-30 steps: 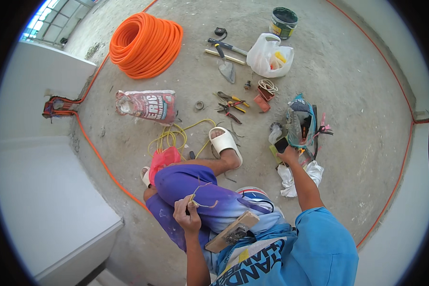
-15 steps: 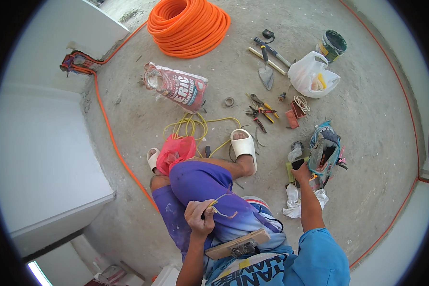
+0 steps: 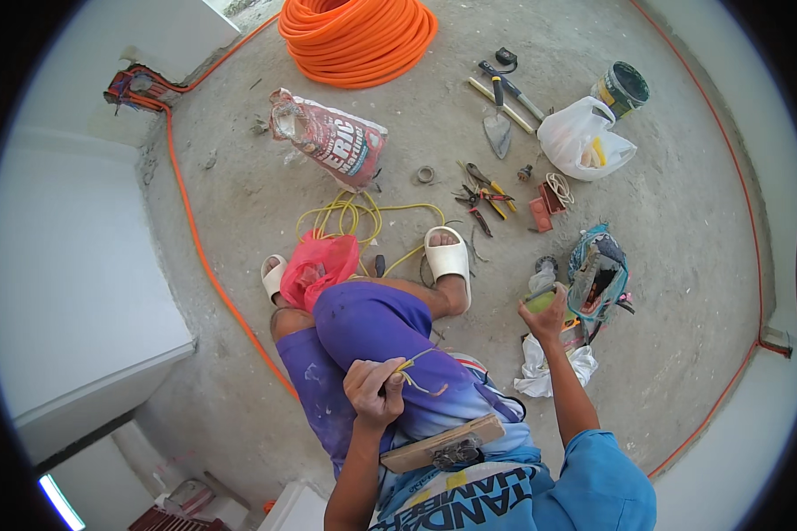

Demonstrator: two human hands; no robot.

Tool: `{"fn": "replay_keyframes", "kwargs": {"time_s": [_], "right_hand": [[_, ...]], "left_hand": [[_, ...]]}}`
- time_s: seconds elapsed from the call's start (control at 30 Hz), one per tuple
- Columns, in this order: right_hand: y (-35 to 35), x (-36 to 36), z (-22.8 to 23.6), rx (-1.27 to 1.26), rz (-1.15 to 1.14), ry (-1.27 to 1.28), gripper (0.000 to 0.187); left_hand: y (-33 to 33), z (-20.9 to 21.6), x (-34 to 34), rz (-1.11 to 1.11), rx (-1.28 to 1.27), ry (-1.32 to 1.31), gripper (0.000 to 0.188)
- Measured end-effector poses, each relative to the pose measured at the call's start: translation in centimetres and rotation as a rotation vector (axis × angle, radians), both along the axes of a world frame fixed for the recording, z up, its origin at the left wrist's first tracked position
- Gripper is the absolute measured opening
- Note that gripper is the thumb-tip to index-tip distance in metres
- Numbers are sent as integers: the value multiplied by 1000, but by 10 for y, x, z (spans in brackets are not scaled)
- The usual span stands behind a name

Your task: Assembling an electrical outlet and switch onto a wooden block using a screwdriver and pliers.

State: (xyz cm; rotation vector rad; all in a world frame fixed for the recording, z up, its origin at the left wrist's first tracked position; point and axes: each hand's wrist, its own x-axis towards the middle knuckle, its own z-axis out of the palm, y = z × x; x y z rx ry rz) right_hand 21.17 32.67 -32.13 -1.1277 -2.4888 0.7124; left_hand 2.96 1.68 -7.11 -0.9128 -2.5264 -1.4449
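Above my lap, my left hand point(image 3: 374, 389) pinches a short yellow-green electrical wire point(image 3: 406, 364); one end looks like bare copper. My right hand point(image 3: 547, 320) grips a green boxy thing point(image 3: 539, 302) whose exact kind is partly covered by my fingers. Right beside it stands an open teal bag point(image 3: 599, 276) with items inside. A crumpled white cloth point(image 3: 558, 367) lies below that hand. Across my lap rests a wooden board point(image 3: 444, 444) with a dark round fitting on it. A pink plastic bag point(image 3: 321, 265) sits between my feet.
Pliers point(image 3: 483, 202), a trowel point(image 3: 497, 128), a hammer point(image 3: 518, 93) and a tape roll point(image 3: 425, 174) lie on the concrete floor. Yellow cable point(image 3: 344, 212) loops by a red sack point(image 3: 332, 142). Farther off are an orange hose coil point(image 3: 354, 44), a white bag point(image 3: 584, 142) and a bucket point(image 3: 622, 88).
My right hand has come up and left from beside the teal bag with the green boxy thing in it. My left hand keeps hold of the wire, nearly in place.
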Motion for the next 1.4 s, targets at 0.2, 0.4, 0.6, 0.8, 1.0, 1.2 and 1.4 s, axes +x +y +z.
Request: {"fn": "replay_keyframes", "kwargs": {"time_s": [0.2,0.4,0.6,0.8,1.0,1.2,1.4], "right_hand": [[5,-114,43,51,148,180,94],[45,-296,58,-114,528,257,91],[50,-481,11,-114,725,143,88],[25,-555,-49,-23,751,-166,86],[9,-573,-79,-42,769,-200,87],[-1,-576,-82,-50,768,-192,99],[-2,-569,-74,-14,729,-197,108]], "left_hand": [[-1,0,-1,-12,23,25,17],[-6,-3,-2,-25,24,16,16],[-9,-2,-6,-16,3,-34,13],[-21,-9,-5,-26,32,-110,11],[-25,-10,-2,-46,7,-177,16],[-21,-2,-9,-96,-18,-198,22],[-29,-1,-8,-491,-530,-606,17]]}}
